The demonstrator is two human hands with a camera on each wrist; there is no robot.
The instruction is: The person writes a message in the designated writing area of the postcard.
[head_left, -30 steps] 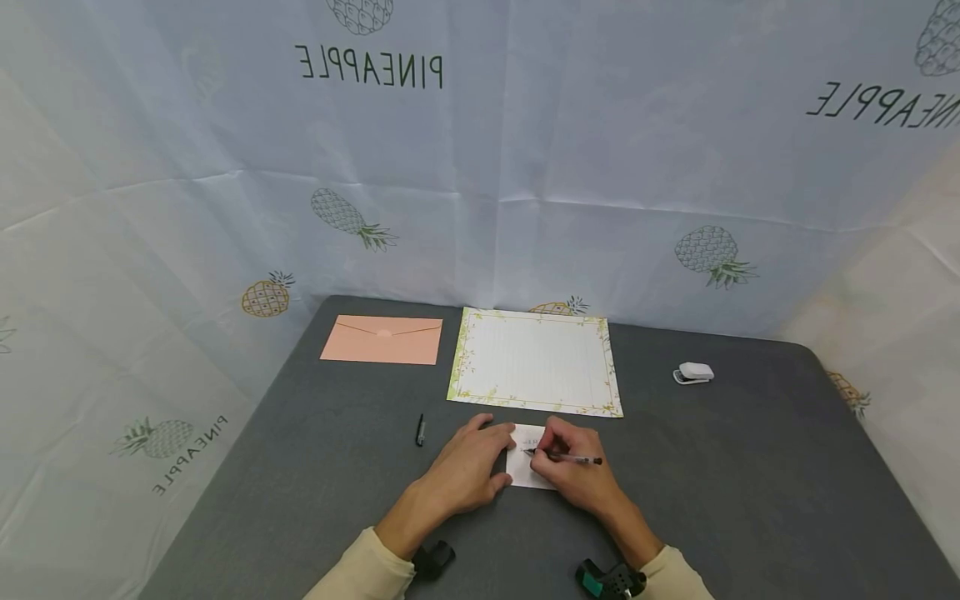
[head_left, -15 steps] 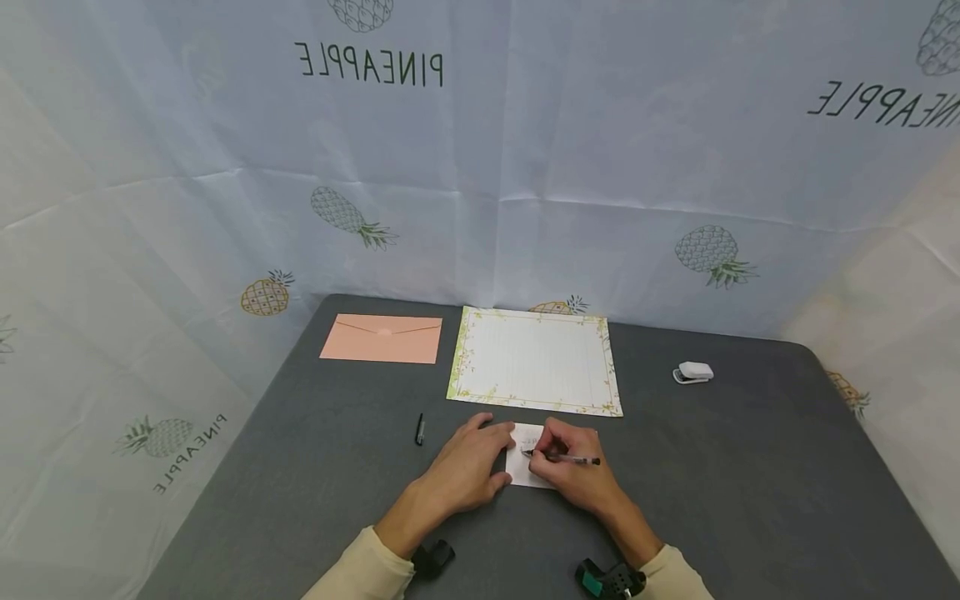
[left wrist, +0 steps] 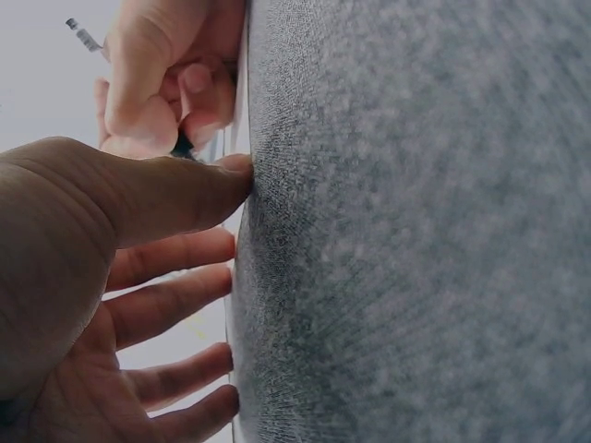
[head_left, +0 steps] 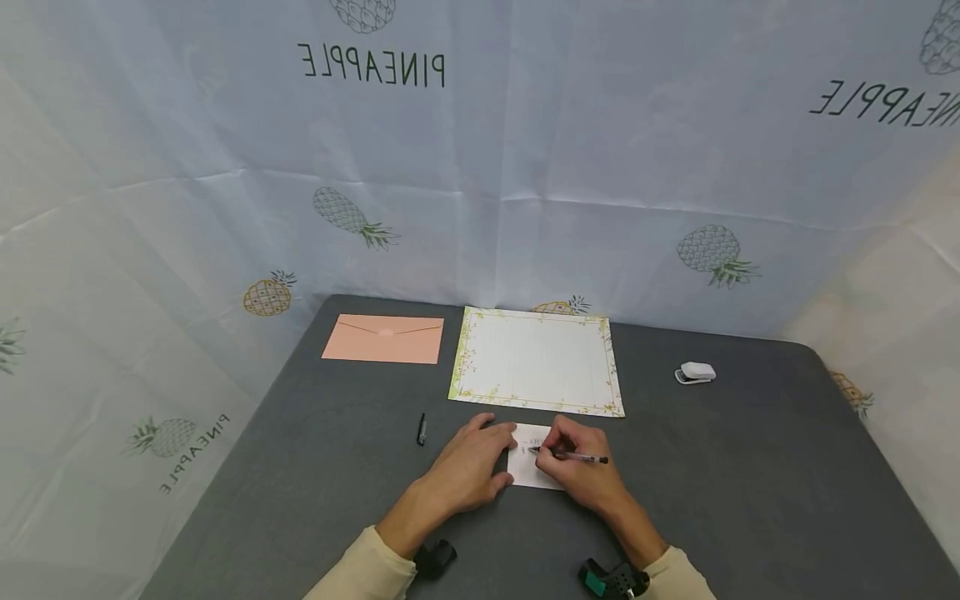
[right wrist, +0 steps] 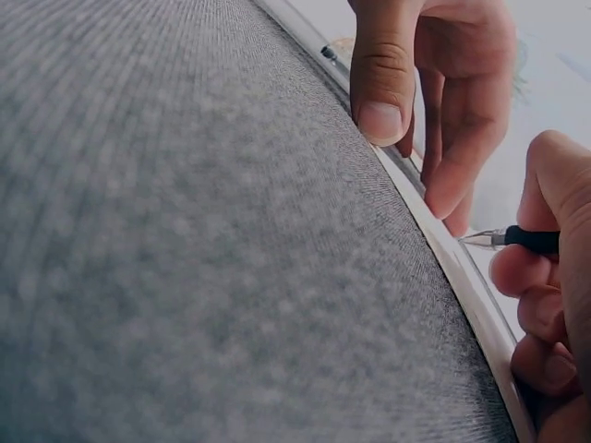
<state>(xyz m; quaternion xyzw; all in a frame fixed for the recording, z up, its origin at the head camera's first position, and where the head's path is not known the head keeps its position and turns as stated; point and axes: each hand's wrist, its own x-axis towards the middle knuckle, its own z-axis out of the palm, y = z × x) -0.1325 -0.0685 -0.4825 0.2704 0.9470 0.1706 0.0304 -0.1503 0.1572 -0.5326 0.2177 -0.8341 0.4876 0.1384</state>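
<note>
My right hand [head_left: 588, 468] pinches a pen [head_left: 577, 457] whose tip touches a small white sheet of paper [head_left: 525, 473]. A few small marks of writing show near the top of that sheet, and its right part is hidden under the hand. The pen's metal point and dark grip are plain in the right wrist view. With fingers extended, my left hand [head_left: 467, 467] rests along the sheet's left edge. Its thumb [left wrist: 185, 191] and fingertips touch the paper and table in the left wrist view. A pen cap [head_left: 422, 430] lies to the left of that hand.
Beyond the hands lies a large lined sheet [head_left: 536, 362] with a floral border. A peach envelope [head_left: 384, 338] is at the back left of the dark table [head_left: 750, 467]. Off to the right sits a small white stapler [head_left: 695, 372]. A pineapple-print cloth [head_left: 480, 167] hangs behind.
The right hand and pen have shifted slightly to the right across the small sheet, uncovering more of the writing. The left hand stays in place.
</note>
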